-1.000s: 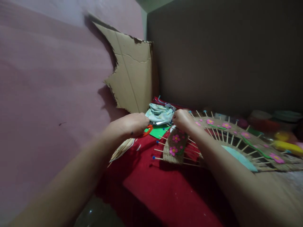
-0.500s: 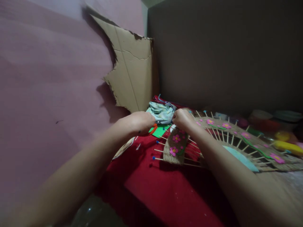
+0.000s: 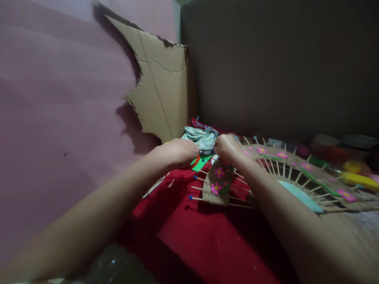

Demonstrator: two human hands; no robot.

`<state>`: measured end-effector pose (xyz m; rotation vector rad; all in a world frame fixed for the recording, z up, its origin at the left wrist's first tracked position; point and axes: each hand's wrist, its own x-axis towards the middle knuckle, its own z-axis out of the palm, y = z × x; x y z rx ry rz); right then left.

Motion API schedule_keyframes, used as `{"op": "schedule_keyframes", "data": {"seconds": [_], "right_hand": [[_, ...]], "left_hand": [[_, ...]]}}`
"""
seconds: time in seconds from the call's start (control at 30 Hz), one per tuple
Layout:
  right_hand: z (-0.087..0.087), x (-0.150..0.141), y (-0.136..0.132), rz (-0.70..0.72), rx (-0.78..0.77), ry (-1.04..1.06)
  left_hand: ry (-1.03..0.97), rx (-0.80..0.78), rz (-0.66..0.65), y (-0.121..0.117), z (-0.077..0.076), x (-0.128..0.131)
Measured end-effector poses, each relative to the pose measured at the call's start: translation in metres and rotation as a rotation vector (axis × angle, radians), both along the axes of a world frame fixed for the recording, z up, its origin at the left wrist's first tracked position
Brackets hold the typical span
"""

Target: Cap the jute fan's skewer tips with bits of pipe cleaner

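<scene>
My left hand (image 3: 177,152) is closed around orange-handled scissors (image 3: 197,158), whose metal blades point right toward my right hand. My right hand (image 3: 226,147) is closed in a pinch on something small I cannot make out, just above a woven jute craft piece (image 3: 218,182) with pink flowers and blue-tipped sticks. A green sheet (image 3: 201,162) lies under the two hands. Both hands almost touch at the scissor tips.
A larger fan-shaped woven piece (image 3: 296,173) with pink flowers spreads to the right. A crumpled pale cloth (image 3: 199,137) lies behind the hands. Torn cardboard (image 3: 161,94) leans in the corner. Red cloth (image 3: 207,236) covers the surface. Blurred colourful objects (image 3: 352,165) sit far right.
My left hand has moved right with the scissors, closing the gap to my right hand. The view has shifted slightly; my right hand stays in place.
</scene>
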<state>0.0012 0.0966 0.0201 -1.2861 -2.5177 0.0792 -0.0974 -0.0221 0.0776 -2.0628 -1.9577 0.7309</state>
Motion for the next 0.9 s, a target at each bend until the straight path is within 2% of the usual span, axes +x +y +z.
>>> {"op": "schedule_keyframes", "data": {"seconds": [0.43,0.67,0.9], "right_hand": [[-0.001,0.000,0.002,0.015,0.005,0.048],[-0.002,0.000,0.004,0.022,0.005,0.045],[0.000,0.000,-0.001,0.006,0.016,0.013]], "left_hand": [[-0.082,-0.074,-0.015,0.000,-0.004,-0.001],[-0.024,0.015,-0.065,0.005,-0.010,-0.007],[0.021,0.014,-0.133,0.009,-0.011,-0.011]]}}
